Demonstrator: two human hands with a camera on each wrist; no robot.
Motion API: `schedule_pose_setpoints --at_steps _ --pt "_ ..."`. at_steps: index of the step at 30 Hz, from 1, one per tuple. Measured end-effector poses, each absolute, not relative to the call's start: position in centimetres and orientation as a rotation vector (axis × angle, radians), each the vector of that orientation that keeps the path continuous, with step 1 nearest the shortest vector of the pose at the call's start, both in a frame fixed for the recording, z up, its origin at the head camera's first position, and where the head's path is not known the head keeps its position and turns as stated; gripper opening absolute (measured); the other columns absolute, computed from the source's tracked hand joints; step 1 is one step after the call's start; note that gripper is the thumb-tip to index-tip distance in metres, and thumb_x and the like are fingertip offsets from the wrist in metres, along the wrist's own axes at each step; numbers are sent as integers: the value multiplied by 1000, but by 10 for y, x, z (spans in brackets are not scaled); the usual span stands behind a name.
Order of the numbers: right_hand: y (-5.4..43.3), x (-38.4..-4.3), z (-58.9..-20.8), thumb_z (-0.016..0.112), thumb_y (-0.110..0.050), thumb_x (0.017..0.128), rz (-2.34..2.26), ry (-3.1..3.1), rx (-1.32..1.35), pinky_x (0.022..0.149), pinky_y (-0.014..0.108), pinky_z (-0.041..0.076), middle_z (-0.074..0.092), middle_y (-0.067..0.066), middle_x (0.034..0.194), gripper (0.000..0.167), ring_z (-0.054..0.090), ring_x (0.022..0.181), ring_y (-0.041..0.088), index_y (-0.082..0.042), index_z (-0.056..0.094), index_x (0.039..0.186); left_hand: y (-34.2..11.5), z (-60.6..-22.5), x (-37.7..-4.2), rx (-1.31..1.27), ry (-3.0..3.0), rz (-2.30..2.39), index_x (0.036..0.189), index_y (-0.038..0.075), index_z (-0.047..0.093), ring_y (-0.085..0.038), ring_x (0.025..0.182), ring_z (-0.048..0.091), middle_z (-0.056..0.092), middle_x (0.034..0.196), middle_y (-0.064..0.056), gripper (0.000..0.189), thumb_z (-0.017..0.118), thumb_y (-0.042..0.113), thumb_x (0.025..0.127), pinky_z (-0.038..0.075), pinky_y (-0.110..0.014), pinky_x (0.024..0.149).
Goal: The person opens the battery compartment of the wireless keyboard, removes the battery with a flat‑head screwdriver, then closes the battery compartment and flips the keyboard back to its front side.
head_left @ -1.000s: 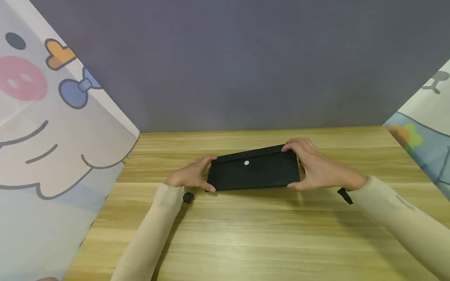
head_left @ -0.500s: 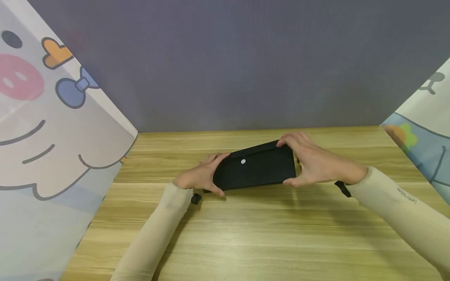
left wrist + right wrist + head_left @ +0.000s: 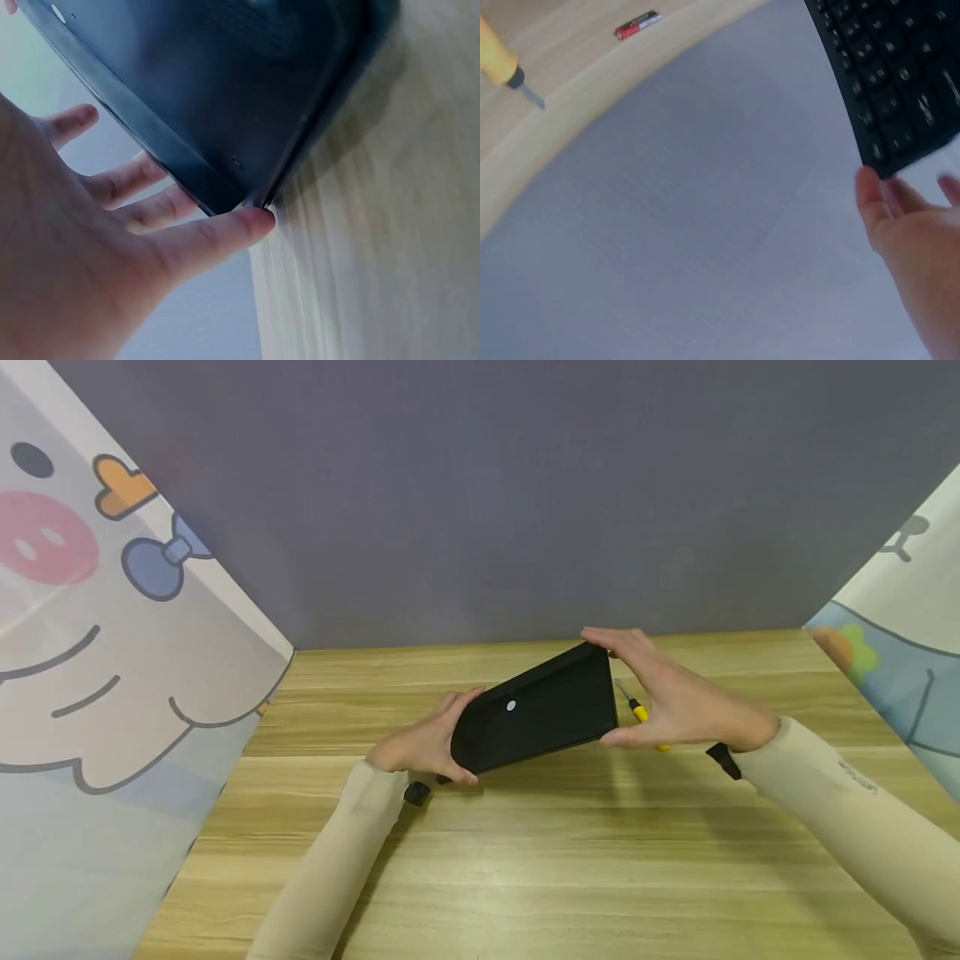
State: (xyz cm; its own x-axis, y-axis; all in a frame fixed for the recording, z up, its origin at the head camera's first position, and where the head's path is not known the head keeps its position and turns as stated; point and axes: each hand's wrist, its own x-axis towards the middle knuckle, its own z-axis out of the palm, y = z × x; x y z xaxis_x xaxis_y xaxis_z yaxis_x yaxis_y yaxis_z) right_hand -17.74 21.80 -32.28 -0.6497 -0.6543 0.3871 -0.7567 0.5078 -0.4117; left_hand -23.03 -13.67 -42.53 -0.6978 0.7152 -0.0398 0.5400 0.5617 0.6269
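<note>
A black keyboard point(image 3: 555, 718) is tilted over the wooden table, its right end higher than its left. Its underside with a round white sticker point(image 3: 512, 706) faces the head camera, while the keys point(image 3: 900, 75) show in the right wrist view. My left hand point(image 3: 420, 743) grips the left end, thumb on the near edge and fingers along the far one. At the right end, my right hand point(image 3: 667, 702) holds it between thumb and fingers. A screwdriver point(image 3: 641, 713) with a yellow and black handle lies behind the right hand, partly hidden by it.
In the right wrist view a red and black battery point(image 3: 637, 25) lies on the table point(image 3: 525, 860). A grey panel point(image 3: 525, 502) rises at the table's back edge. Cartoon-printed sheets point(image 3: 150, 693) stand on the left and right sides.
The keyboard's right end has risen and the whole keyboard tilts more steeply. My left hand has slid inward along it. The screwdriver behind my right hand has come into sight.
</note>
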Motion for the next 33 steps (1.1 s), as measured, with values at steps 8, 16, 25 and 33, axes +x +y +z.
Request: schedule_pose_setpoints --at_steps 8,16,25,33 --pt "202 -179 -328 68 -62 72 1283 -2227 1282 103 29 29 12 22 153 123 17 135 41 6 -1 148 -136 -425 -231 1069 2494 877 151 37 0 -14 132 27 22 143 5 130 89 43 57 35 -41 101" --pt "185 -192 -361 70 -59 69 1590 -2063 1192 109 44 22 -1 9 157 129 12 141 33 -16 -23 148 -138 -424 -231 1063 2483 884 151 35 2 -15 131 29 22 142 8 128 87 48 57 37 -41 99" --pt "154 -184 -358 74 -51 72 1617 -1963 1217 111 36 18 4 20 155 129 11 141 34 -2 -20 146 -138 -425 -231 1073 2463 947 152 29 2 -16 133 26 22 142 6 132 91 40 56 34 -44 102" --pt "136 -167 -343 68 -62 72 1490 -2190 1050 108 56 14 -2 23 154 132 10 141 26 4 -20 144 -141 -423 -230 1048 2445 950 151 35 -2 -18 134 26 18 148 4 132 91 41 57 33 -45 103"
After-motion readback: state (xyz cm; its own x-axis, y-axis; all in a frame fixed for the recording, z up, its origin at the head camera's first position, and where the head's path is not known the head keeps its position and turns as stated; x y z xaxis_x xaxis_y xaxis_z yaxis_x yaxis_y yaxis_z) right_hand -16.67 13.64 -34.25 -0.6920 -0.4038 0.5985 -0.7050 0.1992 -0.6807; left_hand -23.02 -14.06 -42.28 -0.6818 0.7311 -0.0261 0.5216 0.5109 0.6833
